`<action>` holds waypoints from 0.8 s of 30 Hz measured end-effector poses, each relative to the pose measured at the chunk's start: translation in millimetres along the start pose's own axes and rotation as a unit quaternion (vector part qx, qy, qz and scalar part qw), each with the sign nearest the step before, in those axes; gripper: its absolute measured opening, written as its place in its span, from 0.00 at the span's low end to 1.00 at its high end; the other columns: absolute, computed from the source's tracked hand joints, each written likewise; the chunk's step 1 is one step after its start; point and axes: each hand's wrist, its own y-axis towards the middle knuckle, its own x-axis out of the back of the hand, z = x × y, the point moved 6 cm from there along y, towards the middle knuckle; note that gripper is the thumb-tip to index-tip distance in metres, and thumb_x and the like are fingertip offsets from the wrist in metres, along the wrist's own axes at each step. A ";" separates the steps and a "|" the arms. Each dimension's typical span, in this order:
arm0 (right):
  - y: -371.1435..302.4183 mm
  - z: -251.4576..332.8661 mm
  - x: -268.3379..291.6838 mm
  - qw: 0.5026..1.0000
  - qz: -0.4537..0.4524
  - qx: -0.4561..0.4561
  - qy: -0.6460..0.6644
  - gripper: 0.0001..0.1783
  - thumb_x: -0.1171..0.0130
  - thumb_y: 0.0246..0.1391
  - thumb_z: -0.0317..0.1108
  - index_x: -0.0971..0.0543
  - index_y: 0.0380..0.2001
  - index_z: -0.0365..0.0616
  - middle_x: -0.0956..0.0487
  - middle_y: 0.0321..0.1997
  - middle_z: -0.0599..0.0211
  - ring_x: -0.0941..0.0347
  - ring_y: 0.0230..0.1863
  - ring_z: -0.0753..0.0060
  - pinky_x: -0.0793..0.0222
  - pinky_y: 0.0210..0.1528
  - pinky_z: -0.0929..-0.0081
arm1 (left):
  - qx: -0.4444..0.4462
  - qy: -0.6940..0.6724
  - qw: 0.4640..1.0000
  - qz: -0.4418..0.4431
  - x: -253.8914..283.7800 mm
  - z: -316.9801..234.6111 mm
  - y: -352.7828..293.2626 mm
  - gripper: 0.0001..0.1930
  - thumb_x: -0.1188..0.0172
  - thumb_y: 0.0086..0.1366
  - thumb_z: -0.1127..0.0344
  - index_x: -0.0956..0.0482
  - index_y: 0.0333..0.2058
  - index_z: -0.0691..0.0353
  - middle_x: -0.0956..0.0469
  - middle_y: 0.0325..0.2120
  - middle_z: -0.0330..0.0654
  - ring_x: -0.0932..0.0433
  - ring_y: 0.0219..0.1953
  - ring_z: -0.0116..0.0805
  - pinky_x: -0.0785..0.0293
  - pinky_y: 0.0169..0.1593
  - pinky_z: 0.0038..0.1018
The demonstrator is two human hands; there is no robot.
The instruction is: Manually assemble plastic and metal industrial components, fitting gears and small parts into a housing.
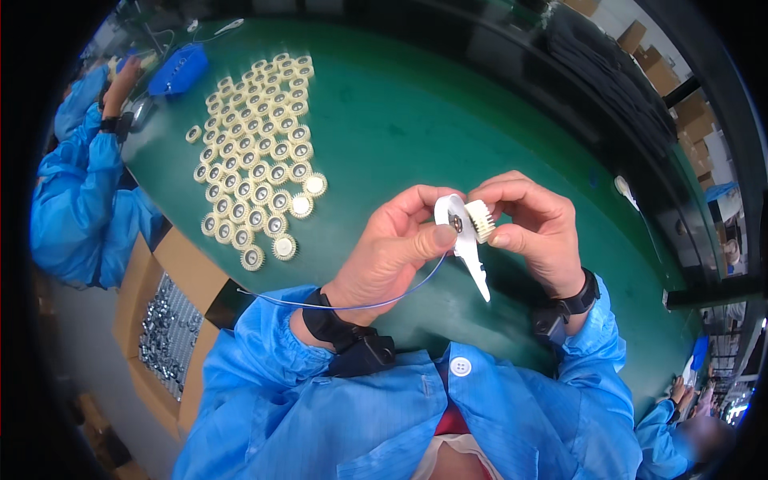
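Nearest, blue jacket (256, 344) with black wrist straps (320, 320); across the left wrist, thin blue wire (352, 307); just beyond, left hand (382, 248) clamped with thumb and fingers on the round head of a white tapered part (474, 268), narrow tip downward; opposite, right hand (542, 232) pinched on a cream toothed gear (481, 222), close beside that head above the green surface (400, 120), contact impossible to tell; leftward, open carton (188, 268) of shiny metal pieces (170, 328); farther, close-set cream gears (261, 193), mostly with dark-ringed centres; beyond, blue tray (178, 70) and, at far left, blue-clad co-worker (80, 208)
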 end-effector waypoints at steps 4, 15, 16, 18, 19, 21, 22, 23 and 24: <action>-0.6 -4.9 -2.9 1.000 0.003 -0.006 -0.005 0.18 0.31 0.44 0.28 0.20 0.41 0.38 0.23 0.40 0.66 0.30 0.40 0.77 0.35 0.44 0.77 | 0.007 0.005 1.000 0.005 -2.2 0.0 -1.2 0.20 0.36 0.60 0.68 0.31 0.49 0.64 0.26 0.45 0.41 0.26 0.47 0.28 0.30 0.51 0.25; -0.8 12.3 -13.9 0.973 0.055 0.102 -0.201 0.17 0.28 0.41 0.30 0.19 0.37 0.40 0.21 0.36 0.64 0.27 0.38 0.71 0.32 0.40 0.75 | 0.005 0.052 0.999 -0.007 0.9 -3.0 -3.8 0.18 0.35 0.57 0.75 0.30 0.45 0.66 0.24 0.41 0.42 0.23 0.44 0.30 0.27 0.50 0.27; -2.0 12.8 -12.2 0.973 0.055 0.104 -0.201 0.17 0.28 0.41 0.30 0.19 0.37 0.40 0.21 0.36 0.64 0.27 0.38 0.71 0.32 0.40 0.75 | 0.021 0.059 0.998 0.012 -1.1 -2.5 -5.1 0.18 0.35 0.57 0.75 0.30 0.46 0.67 0.23 0.41 0.43 0.23 0.44 0.30 0.27 0.50 0.26; -6.6 12.3 -12.3 0.964 0.096 0.123 -0.216 0.25 0.27 0.39 0.35 0.21 0.43 0.39 0.22 0.42 0.60 0.26 0.42 0.66 0.30 0.44 0.71 | 0.036 0.068 0.997 0.031 -4.0 0.0 -6.7 0.18 0.35 0.57 0.75 0.30 0.46 0.67 0.23 0.40 0.43 0.23 0.44 0.31 0.27 0.50 0.26; -5.5 11.9 -13.8 0.958 0.116 0.134 -0.224 0.29 0.26 0.39 0.37 0.22 0.46 0.39 0.22 0.44 0.58 0.25 0.45 0.63 0.29 0.45 0.69 | 0.020 0.063 0.997 0.028 -1.5 0.4 -4.4 0.20 0.34 0.57 0.72 0.29 0.47 0.65 0.23 0.41 0.43 0.23 0.45 0.31 0.27 0.51 0.28; -1.9 23.1 -15.2 0.969 0.057 0.114 -0.212 0.33 0.28 0.42 0.38 0.27 0.53 0.39 0.26 0.50 0.54 0.27 0.50 0.59 0.30 0.49 0.68 | 0.002 0.063 0.998 0.026 -4.3 -3.2 -1.0 0.21 0.33 0.56 0.69 0.29 0.48 0.63 0.23 0.42 0.43 0.23 0.45 0.32 0.28 0.53 0.31; -1.5 26.7 -12.4 0.976 -0.002 0.090 -0.199 0.38 0.30 0.45 0.38 0.33 0.59 0.40 0.29 0.56 0.51 0.29 0.55 0.55 0.31 0.53 0.66 | -0.025 0.041 0.999 -0.002 -6.4 -10.3 1.3 0.21 0.33 0.57 0.69 0.29 0.48 0.64 0.24 0.44 0.43 0.24 0.46 0.33 0.28 0.53 0.31; -4.1 22.3 -14.8 0.975 -0.002 0.098 -0.198 0.38 0.30 0.45 0.38 0.33 0.59 0.40 0.29 0.56 0.51 0.29 0.55 0.55 0.31 0.53 0.66 | -0.051 0.019 0.998 -0.031 -7.0 -16.2 3.1 0.21 0.34 0.57 0.69 0.29 0.48 0.64 0.25 0.45 0.44 0.24 0.46 0.34 0.28 0.54 0.31; -6.8 6.0 -19.2 0.972 0.028 0.059 -0.227 0.40 0.33 0.49 0.38 0.38 0.63 0.40 0.33 0.60 0.50 0.32 0.58 0.54 0.32 0.55 0.65 | -0.066 0.021 0.997 -0.016 -4.7 -13.3 5.3 0.23 0.34 0.57 0.70 0.29 0.51 0.65 0.26 0.48 0.44 0.26 0.49 0.34 0.31 0.55 0.30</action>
